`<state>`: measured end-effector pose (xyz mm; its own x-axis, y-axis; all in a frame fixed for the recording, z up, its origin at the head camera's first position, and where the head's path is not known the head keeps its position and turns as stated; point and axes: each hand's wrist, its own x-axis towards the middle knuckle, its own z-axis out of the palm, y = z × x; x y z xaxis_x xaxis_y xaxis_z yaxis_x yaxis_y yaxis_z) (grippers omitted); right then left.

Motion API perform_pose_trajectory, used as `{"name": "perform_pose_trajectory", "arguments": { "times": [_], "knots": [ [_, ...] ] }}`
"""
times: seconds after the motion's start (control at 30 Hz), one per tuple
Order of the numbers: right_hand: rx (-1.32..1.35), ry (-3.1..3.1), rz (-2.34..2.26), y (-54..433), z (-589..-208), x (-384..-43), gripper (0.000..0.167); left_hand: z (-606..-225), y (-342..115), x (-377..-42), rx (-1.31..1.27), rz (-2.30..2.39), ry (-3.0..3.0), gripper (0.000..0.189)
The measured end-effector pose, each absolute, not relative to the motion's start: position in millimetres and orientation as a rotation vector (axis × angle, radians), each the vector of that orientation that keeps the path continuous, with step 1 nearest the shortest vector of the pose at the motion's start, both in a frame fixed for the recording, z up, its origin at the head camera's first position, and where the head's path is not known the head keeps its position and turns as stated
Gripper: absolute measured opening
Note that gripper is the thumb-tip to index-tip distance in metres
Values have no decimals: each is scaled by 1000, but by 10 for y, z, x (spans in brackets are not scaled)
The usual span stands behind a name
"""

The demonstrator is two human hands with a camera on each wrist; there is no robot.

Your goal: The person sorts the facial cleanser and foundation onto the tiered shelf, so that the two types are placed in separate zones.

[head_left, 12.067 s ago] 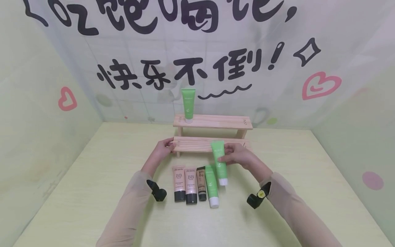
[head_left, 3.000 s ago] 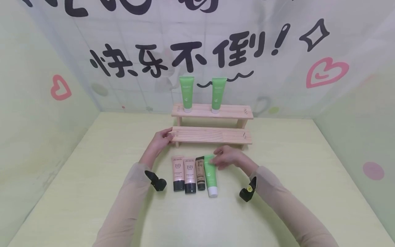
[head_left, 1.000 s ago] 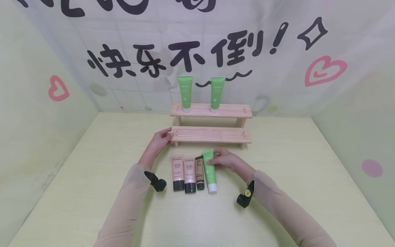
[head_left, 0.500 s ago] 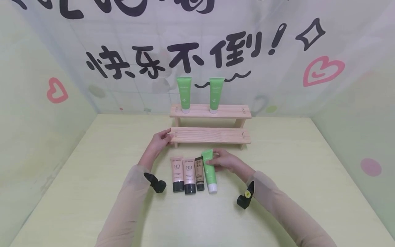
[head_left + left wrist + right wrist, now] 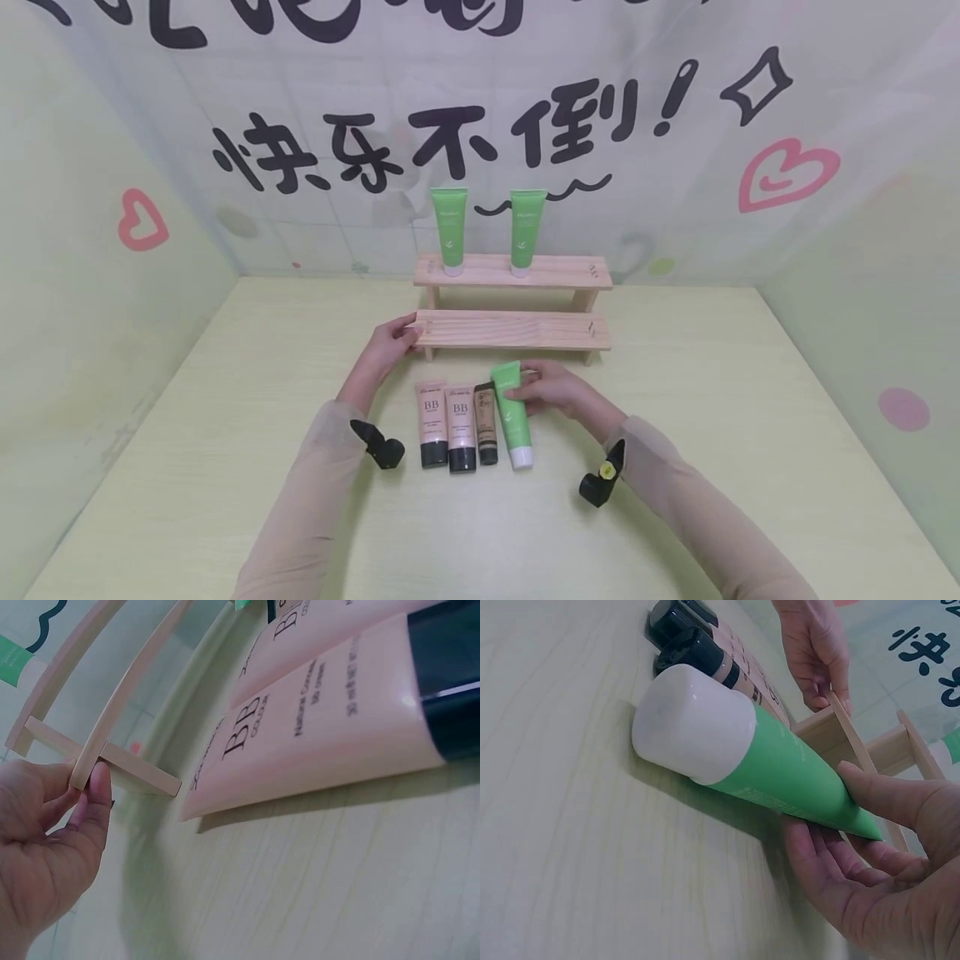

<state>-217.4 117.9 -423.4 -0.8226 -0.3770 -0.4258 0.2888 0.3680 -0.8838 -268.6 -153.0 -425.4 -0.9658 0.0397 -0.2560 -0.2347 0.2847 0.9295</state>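
My left hand [image 5: 387, 343] pinches the left end of the lower step of a two-tier wooden stand [image 5: 517, 329]; thumb and fingers close on the board's edge in the left wrist view. With my right hand [image 5: 558, 390] I grip a green squeeze tube [image 5: 514, 421] by its flat end, thumb on top and fingers beneath. Its white cap [image 5: 694, 724] points toward me, close over the table. Left of it lie a brown tube [image 5: 486, 425] and two pink BB cream tubes [image 5: 461, 425] [image 5: 432, 421], black caps toward me.
Two green tubes [image 5: 450, 227] [image 5: 527, 227] stand cap-down on the stand's upper step [image 5: 562, 271], one at its left end and one near the middle. The pale table [image 5: 675, 400] is bounded by a printed backdrop [image 5: 315, 225] behind and by side walls.
The green tube my right hand held earliest now stands on the upper step. Since then the right hand has gripped the other tube and shifted its cap slightly rightward. My left hand stays on the stand.
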Motion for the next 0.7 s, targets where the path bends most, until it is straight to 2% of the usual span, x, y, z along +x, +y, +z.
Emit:
{"name": "perform_pose_trajectory", "arguments": {
  "times": [0.7],
  "knots": [
    [-215, 2022, -1551, 1356, -4107, -2225, 57, -4264, -1528, -2710, -205, 1762, 2301, 46]
  ]
}}
